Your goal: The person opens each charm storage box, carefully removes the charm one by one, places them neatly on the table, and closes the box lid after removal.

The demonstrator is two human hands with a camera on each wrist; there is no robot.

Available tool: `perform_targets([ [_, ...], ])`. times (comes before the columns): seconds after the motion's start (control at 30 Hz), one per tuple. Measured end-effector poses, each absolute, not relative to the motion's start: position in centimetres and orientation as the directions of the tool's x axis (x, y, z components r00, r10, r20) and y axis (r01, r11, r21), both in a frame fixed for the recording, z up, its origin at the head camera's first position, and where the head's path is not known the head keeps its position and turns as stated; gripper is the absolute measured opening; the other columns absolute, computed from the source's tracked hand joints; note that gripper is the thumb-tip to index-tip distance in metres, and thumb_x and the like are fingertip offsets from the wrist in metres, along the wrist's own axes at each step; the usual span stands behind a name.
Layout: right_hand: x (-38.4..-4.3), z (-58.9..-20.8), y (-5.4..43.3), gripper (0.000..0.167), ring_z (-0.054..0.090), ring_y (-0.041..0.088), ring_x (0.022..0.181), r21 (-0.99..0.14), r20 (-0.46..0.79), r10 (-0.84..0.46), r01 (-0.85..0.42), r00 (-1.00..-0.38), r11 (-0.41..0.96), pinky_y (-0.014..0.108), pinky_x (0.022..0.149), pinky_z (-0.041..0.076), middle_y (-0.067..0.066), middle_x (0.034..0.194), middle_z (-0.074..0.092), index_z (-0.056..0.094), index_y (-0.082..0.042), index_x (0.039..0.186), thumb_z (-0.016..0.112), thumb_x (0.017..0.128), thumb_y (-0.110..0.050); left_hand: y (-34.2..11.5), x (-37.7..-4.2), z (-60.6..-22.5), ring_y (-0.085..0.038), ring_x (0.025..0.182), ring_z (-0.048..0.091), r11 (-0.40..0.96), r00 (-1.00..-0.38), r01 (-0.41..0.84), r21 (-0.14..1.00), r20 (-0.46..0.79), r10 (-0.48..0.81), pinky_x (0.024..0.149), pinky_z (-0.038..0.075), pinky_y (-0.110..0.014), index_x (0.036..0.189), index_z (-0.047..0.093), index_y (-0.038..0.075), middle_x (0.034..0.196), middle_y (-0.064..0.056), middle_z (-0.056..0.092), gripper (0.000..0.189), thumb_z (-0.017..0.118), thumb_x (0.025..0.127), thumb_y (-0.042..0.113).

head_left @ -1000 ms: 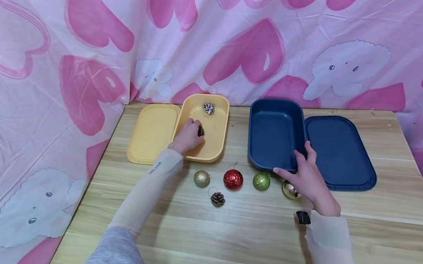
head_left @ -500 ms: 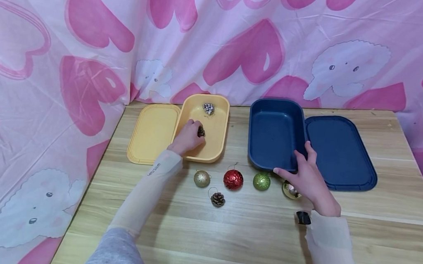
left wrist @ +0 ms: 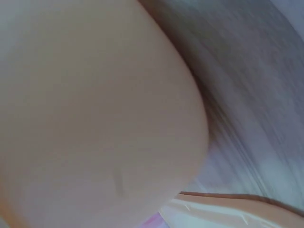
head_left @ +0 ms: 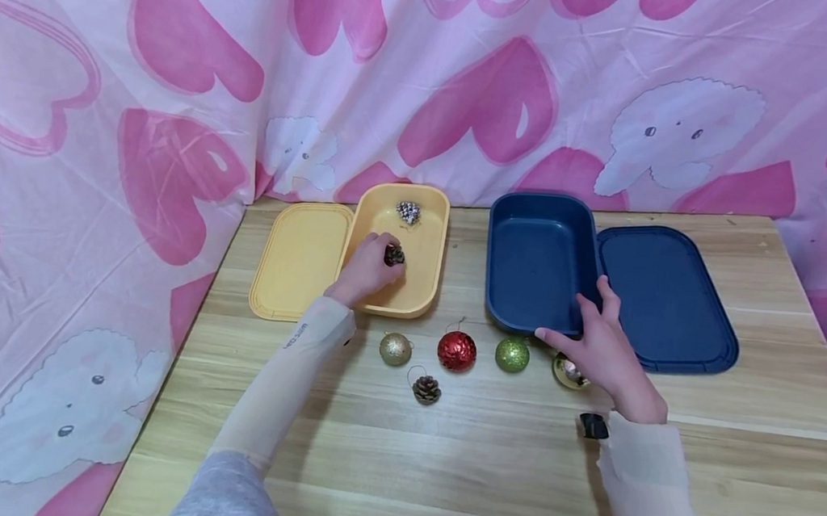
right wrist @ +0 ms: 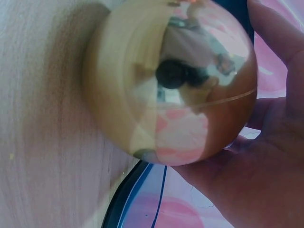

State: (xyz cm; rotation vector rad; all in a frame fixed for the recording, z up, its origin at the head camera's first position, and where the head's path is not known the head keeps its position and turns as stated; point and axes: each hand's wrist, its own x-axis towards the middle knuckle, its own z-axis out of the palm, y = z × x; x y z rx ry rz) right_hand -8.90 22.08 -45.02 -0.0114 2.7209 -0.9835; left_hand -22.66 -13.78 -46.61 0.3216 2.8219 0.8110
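My left hand (head_left: pixel 366 270) reaches into the yellow box (head_left: pixel 426 306) and pinches a small brown pine cone (head_left: pixel 395 255) between thumb and fingers. Farther back in that box lies a silvery, frosted pine cone (head_left: pixel 408 212). My right hand (head_left: pixel 613 359) is spread at the near right corner of the navy box (head_left: pixel 540 260), thumb and fingertips at its rim. Beneath that palm sits a shiny gold ball (head_left: pixel 569 373); the right wrist view shows the gold ball (right wrist: pixel 161 95) large, in front of the hand. Bare skin fills most of the left wrist view, hiding the fingers.
In front of the boxes stand a glittery gold ball (head_left: pixel 395 349), a red ball (head_left: pixel 456 351) and a green ball (head_left: pixel 512 354). Nearer lies another pine cone (head_left: pixel 427 389) with a string loop. A yellow lid (head_left: pixel 300 261) and navy lid (head_left: pixel 669 298) flank the boxes.
My left fingers shift slightly to the right inside the yellow box, and more of the pinched pine cone shows. The right hand stays where it was.
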Motion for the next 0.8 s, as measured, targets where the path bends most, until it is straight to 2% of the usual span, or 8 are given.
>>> perform_targets([
  [0.4,-8.9,-45.0,22.0,0.101,0.033,0.057,0.13,-0.635,-0.237,-0.095,0.08,-0.967,0.768,0.058,0.088,0.049,0.019,0.158,-0.023,0.02,0.014,0.147,0.058,0.089,-0.058,-13.4,-21.9,-45.4,-0.03,0.111,0.055,0.78,-0.954,0.191,0.596,-0.074,0.291,0.101,0.046,-0.042,0.124,0.057,0.004,0.119,-0.017,0.057,0.042,0.068,0.088,0.022],
  [0.63,-8.9,-45.0,22.1,0.1,0.036,0.057,0.128,-0.632,-0.234,-0.093,0.079,-0.968,0.771,0.054,0.082,0.052,0.019,0.158,-0.023,0.02,0.014,0.147,0.058,0.089,-0.058,-13.5,-21.7,-45.1,-0.029,0.106,0.056,0.731,-0.953,0.212,0.648,-0.029,0.302,0.096,0.048,-0.041,0.124,0.057,0.003,0.116,-0.017,0.059,0.044,0.07,0.086,0.018],
  [0.8,-8.8,-45.0,22.1,0.1,0.035,0.057,0.129,-0.633,-0.231,-0.091,0.078,-0.969,0.77,0.055,0.083,0.051,0.019,0.158,-0.023,0.02,0.015,0.147,0.058,0.089,-0.058,-13.5,-21.5,-45.0,-0.028,0.106,0.057,0.694,-0.947,0.235,0.681,0.001,0.32,0.095,0.049,-0.04,0.126,0.057,0.004,0.118,-0.016,0.059,0.045,0.071,0.085,0.018],
])
